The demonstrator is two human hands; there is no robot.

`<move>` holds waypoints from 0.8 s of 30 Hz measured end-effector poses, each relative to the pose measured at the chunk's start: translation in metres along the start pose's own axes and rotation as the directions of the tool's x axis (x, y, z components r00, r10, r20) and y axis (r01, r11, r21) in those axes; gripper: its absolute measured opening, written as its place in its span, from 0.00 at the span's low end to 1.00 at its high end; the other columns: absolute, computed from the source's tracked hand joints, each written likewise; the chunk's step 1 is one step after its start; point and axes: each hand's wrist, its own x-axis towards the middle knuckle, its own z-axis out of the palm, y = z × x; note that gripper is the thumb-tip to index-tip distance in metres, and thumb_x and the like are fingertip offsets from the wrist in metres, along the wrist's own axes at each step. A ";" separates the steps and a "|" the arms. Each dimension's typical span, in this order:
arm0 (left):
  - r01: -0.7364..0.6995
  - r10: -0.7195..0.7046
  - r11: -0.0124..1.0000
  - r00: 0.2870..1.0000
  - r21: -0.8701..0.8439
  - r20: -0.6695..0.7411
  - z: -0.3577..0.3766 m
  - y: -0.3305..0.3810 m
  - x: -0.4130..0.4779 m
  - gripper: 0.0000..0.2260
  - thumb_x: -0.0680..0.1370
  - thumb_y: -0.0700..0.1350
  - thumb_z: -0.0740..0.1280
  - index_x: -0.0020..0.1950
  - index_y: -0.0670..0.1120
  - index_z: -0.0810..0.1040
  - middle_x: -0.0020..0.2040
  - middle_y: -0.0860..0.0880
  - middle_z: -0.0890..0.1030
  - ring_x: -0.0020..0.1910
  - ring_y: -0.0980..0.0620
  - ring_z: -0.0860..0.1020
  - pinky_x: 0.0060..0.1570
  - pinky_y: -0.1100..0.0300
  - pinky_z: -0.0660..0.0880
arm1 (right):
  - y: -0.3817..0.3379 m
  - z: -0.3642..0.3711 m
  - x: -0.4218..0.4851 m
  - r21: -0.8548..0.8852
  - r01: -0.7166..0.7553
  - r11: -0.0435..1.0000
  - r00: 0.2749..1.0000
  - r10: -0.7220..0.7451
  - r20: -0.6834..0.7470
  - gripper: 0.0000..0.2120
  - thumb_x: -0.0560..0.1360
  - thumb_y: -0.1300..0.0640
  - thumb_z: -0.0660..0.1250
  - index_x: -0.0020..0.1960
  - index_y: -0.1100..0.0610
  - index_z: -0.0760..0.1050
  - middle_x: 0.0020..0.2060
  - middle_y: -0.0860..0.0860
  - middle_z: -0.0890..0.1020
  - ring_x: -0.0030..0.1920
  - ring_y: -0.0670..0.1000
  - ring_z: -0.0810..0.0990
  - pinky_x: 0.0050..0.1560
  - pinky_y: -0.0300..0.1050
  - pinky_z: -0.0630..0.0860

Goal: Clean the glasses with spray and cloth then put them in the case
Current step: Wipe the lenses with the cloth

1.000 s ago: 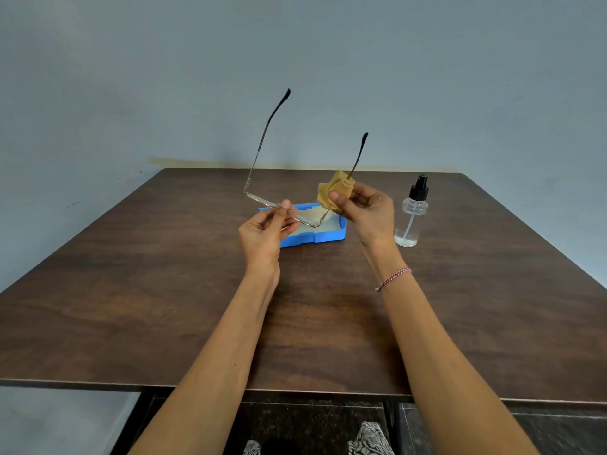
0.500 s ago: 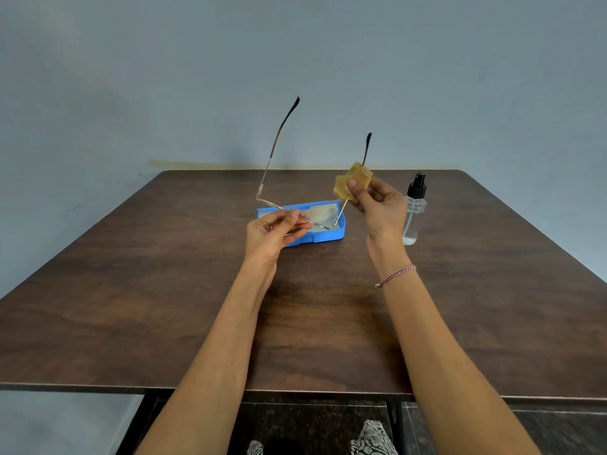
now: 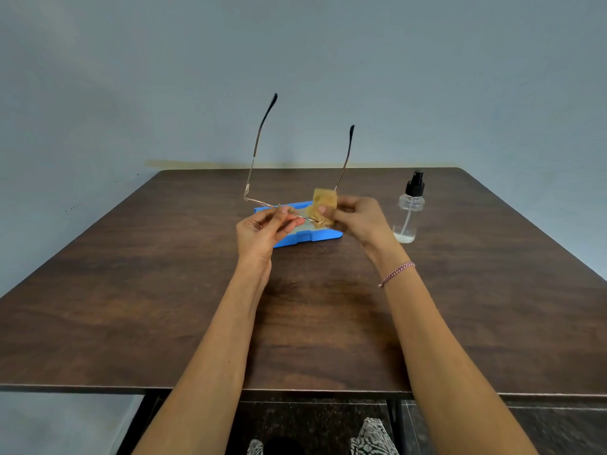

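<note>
Thin gold-rimmed glasses (image 3: 254,165) are held above the table, both temples open and pointing up and away. My left hand (image 3: 262,233) pinches the frame near the bridge. My right hand (image 3: 356,220) pinches a folded yellow cloth (image 3: 323,206) against the right lens. Below and behind the hands, an open blue glasses case (image 3: 315,236) lies on the table. A clear spray bottle (image 3: 409,208) with a black nozzle stands upright to the right of my right hand, apart from it.
The dark wooden table (image 3: 164,290) runs back to a grey wall. Its front edge crosses the lower part of the view, with a dark floor and patterned clothing below it.
My right hand has brought the cloth down from near the right temple onto the right lens. The glasses have turned a little, and both hands sit slightly lower.
</note>
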 end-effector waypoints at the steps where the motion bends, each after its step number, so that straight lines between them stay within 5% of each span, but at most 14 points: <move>1: -0.003 0.003 1.000 1.000 0.005 -0.013 -0.001 0.000 0.000 0.05 0.74 0.37 0.69 0.46 0.35 0.80 0.38 0.44 0.84 0.39 0.48 0.84 0.40 0.64 0.79 | 0.001 0.001 -0.001 -0.035 -0.028 0.999 0.998 0.030 0.046 0.14 0.70 0.64 0.73 0.54 0.66 0.79 0.40 0.53 0.84 0.38 0.46 0.83 0.41 0.37 0.80; 12: -0.011 0.006 0.996 0.998 0.084 0.061 0.002 -0.003 -0.001 0.04 0.75 0.36 0.67 0.43 0.37 0.81 0.35 0.47 0.84 0.36 0.51 0.84 0.40 0.66 0.79 | -0.004 -0.011 0.005 0.230 0.157 0.960 0.952 -0.085 -0.294 0.10 0.70 0.65 0.72 0.51 0.64 0.79 0.41 0.54 0.84 0.40 0.49 0.83 0.42 0.39 0.80; 19: -0.029 0.029 0.999 0.999 0.022 -0.019 0.001 -0.003 0.000 0.05 0.75 0.36 0.68 0.46 0.34 0.80 0.36 0.45 0.84 0.38 0.49 0.84 0.41 0.65 0.79 | 0.000 -0.003 -0.001 -0.008 -0.066 0.998 0.997 0.066 0.029 0.13 0.69 0.64 0.74 0.52 0.66 0.79 0.43 0.56 0.84 0.39 0.48 0.84 0.41 0.38 0.81; 24: -0.004 0.005 0.994 1.000 0.112 -0.008 -0.001 -0.002 0.002 0.05 0.75 0.38 0.68 0.45 0.37 0.81 0.37 0.47 0.84 0.38 0.51 0.84 0.41 0.65 0.80 | -0.003 -0.005 -0.001 0.100 0.001 0.995 0.995 0.009 -0.098 0.14 0.68 0.64 0.74 0.52 0.67 0.78 0.44 0.59 0.84 0.42 0.52 0.84 0.45 0.41 0.81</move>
